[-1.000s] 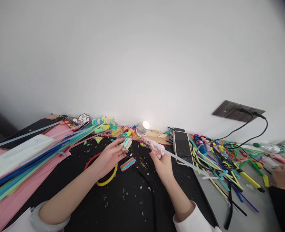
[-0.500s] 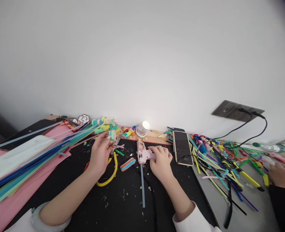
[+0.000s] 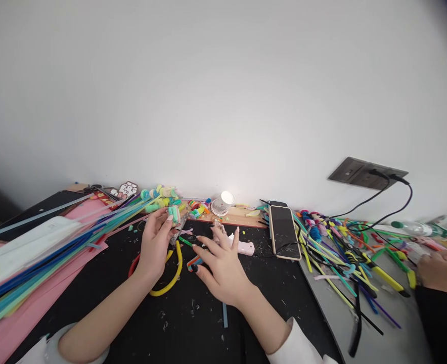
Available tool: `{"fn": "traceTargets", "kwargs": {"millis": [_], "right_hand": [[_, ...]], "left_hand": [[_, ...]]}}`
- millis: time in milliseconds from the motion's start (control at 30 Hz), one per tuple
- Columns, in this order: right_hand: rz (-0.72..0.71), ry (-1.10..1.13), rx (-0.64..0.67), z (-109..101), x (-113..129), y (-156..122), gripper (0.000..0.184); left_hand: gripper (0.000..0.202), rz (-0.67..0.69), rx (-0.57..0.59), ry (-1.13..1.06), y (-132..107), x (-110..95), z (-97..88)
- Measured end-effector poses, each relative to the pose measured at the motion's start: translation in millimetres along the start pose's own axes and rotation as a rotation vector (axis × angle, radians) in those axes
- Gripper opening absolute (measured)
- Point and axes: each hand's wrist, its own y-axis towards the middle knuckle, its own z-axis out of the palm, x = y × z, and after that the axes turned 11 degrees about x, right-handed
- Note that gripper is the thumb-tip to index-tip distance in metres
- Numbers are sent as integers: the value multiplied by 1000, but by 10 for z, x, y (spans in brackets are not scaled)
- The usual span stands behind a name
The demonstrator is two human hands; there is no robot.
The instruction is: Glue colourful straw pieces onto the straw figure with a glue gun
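With my left hand, a little left of the centre of the frame, I hold a green piece. The fingers are closed narrow on it, and its green and pale strips show at the fingertips. My right hand is at the lower centre, palm down, with its fingers spread wide and nothing gripped in them. Under this hand, partly covered by it, lies a pink glue gun; its handle comes out on the right side, and a glue stick shows toward the bottom of the frame. A striped piece, orange and blue, lies near my right thumb and is partly hidden. Whether my right fingers touch the gun or this piece, I cannot tell. A yellow and red ring lies on the black bench, partly behind my left wrist. Above, in the centre, is a white cup, and right of it a phone. At the left side, blue and green stems lie over pink paper. At the right edge I see another person's hand.
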Motion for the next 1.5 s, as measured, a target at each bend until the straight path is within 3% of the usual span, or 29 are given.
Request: {"fn": "traceTargets", "kwargs": {"millis": [300, 500, 600, 800, 933, 1100, 1300, 1500], "right_hand": [[-22, -75, 100, 49, 78, 119, 46], [22, 2, 57, 50, 90, 161, 37], [27, 31, -7, 48, 68, 162, 30], [-7, 114, -315, 137, -118, 193, 27], [-56, 146, -448, 174, -220, 205, 21], [-64, 120, -509, 137, -223, 179, 23], [-44, -14, -519, 128, -201, 160, 40], [-74, -36, -583, 154, -236, 169, 37]], "left_hand": [[32, -3, 28, 25, -28, -9, 16], [31, -9, 27, 36, -22, 4, 10], [31, -8, 20, 22, -16, -8, 19], [30, -10, 31, 42, 2, 7, -4], [32, -14, 32, 44, 5, 27, -15], [38, -26, 46, 67, 1, 25, -11], [39, -47, 78, 102, -11, -15, 23], [42, -70, 166, 90, -20, -4, 24]]}}
